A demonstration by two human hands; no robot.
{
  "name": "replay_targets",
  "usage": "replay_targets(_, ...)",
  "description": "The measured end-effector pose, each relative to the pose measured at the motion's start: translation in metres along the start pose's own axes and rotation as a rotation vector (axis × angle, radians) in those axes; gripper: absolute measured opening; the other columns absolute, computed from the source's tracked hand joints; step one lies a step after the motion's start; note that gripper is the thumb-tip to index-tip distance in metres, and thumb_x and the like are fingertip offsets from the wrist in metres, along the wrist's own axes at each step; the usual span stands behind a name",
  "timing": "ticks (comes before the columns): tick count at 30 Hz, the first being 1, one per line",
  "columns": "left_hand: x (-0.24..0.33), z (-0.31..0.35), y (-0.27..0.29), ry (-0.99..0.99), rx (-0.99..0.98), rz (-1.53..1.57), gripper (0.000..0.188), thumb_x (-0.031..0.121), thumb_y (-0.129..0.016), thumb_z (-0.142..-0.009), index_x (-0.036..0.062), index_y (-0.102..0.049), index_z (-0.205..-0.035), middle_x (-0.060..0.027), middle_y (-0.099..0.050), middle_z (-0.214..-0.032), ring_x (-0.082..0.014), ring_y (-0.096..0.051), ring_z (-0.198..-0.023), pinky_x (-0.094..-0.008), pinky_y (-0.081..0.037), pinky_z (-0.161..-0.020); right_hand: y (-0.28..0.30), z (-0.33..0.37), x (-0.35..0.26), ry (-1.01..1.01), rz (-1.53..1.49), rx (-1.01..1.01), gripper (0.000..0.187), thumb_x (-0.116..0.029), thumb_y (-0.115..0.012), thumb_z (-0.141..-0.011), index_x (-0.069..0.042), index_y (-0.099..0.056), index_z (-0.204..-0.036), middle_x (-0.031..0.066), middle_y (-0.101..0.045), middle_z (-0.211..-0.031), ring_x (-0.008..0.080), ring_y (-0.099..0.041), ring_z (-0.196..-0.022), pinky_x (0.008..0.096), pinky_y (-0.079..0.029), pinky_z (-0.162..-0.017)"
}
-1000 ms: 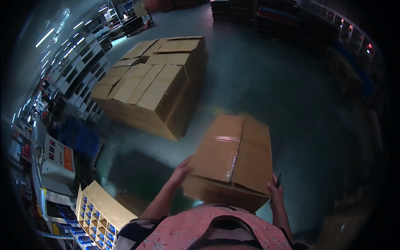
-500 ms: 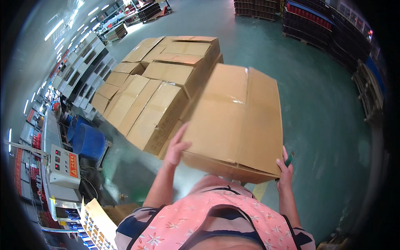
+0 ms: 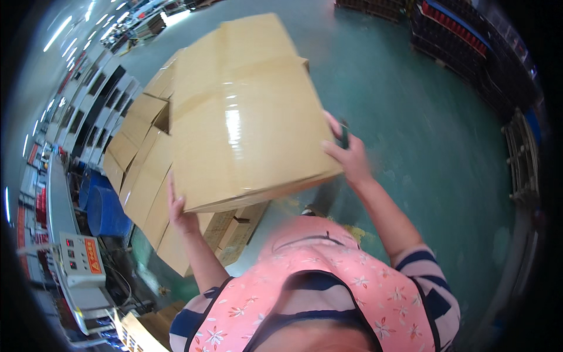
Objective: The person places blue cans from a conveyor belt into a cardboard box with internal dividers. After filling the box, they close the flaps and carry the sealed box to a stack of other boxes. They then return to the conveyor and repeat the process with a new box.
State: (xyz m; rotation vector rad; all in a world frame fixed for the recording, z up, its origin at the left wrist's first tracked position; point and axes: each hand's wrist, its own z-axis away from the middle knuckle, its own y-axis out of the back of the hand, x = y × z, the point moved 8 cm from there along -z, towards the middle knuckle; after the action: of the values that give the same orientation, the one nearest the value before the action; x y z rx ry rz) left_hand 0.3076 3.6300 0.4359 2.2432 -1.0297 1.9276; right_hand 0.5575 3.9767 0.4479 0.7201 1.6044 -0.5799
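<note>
l hand, r hand hold taped ctn

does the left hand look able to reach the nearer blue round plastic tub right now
Probably not: the left hand is busy holding the large brown taped cardboard box, and stacked brown cardboard cartons appear between that hand and the tub.

Floor: green, scuffed. On it: carton stack at 9 o'clock, base mostly hidden; dark stacks at 2 o'clock; wooden pallets at 3 o'clock.
</note>
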Motion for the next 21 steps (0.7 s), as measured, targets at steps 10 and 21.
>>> replay_targets(10,-0.085,-0.2,0.0,-0.117,0.441,-0.069,0.064,0.03,-0.047,-0.087,0.0059,-0.038,-0.145,-0.0154,-0.045,-0.143,-0.0317,-0.046,-0.128,-0.0454,-0.04,-0.105,-0.119,-0.417,0.037,0.231,-0.197,-0.687,0.06,-0.032,-0.066,-0.089,-0.009,-0.047,-0.141,0.0131,-0.051,-0.14,0.023,-0.051,-0.122,0.0321,-0.034,-0.108)
replay_targets(21,-0.259,-0.28,-0.159,0.091,1.608,-0.249,0.043,0.031,-0.058,-0.089,0.0089,-0.052,-0.125,-0.0088,-0.048,-0.13,-0.0291,-0.046,-0.119,-0.0469,-0.047,-0.091,0.164,-0.912,0.327,-0.55,-0.113,-0.246,0.039,-0.031,-0.062,-0.086,-0.014,-0.063,-0.121,-0.004,-0.066,-0.104,0.0072,-0.056,-0.09,0.0259,-0.038,-0.064)
